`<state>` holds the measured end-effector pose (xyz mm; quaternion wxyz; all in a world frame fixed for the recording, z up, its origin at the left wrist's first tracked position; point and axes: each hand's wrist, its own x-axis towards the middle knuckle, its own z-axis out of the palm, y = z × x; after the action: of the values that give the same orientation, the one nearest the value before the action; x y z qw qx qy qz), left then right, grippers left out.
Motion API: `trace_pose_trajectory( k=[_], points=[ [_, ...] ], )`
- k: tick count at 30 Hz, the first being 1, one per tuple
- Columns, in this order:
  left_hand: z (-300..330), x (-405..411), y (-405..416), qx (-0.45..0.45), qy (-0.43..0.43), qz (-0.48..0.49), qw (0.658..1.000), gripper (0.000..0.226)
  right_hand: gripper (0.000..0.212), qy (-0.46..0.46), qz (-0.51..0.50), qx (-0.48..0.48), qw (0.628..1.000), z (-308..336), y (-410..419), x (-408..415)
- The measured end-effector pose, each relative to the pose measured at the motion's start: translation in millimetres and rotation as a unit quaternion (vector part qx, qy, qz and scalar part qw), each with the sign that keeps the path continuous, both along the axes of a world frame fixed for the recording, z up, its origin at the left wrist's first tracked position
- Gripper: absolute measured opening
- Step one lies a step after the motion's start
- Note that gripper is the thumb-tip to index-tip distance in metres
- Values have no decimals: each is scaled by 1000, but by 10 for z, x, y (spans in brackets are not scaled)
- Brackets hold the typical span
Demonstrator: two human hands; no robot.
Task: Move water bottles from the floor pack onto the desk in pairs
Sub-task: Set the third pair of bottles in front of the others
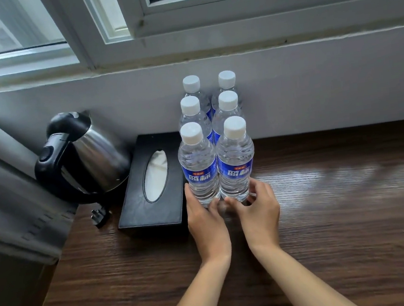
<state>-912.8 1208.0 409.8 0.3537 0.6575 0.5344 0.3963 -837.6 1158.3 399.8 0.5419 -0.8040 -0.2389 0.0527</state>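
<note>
Dark wood worktop under the window; kettle, tissue box at left. Six water bottles upright in three pairs. Front pair being set down: left hand, right hand, fingers curled round the bases. Next: release, back to the floor pack.
</note>
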Motion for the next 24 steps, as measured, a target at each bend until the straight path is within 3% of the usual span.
trace_pose_trajectory(
  k=[10, 19, 24],
  points=[
    [52, -64, -30, 19, 22, -31, 999, 68, 55, 0, 12, -11, 1000, 26, -8, -19],
    [168, -99, -111, 9, 54, -57, 997, 73, 67, 56, 33, -16, 998, 54, -51, -28],
    [207, -180, -183, 66, 72, -57, 994, 66, 73, 76, 43, -13, 996, 52, -108, -53]
  ],
)
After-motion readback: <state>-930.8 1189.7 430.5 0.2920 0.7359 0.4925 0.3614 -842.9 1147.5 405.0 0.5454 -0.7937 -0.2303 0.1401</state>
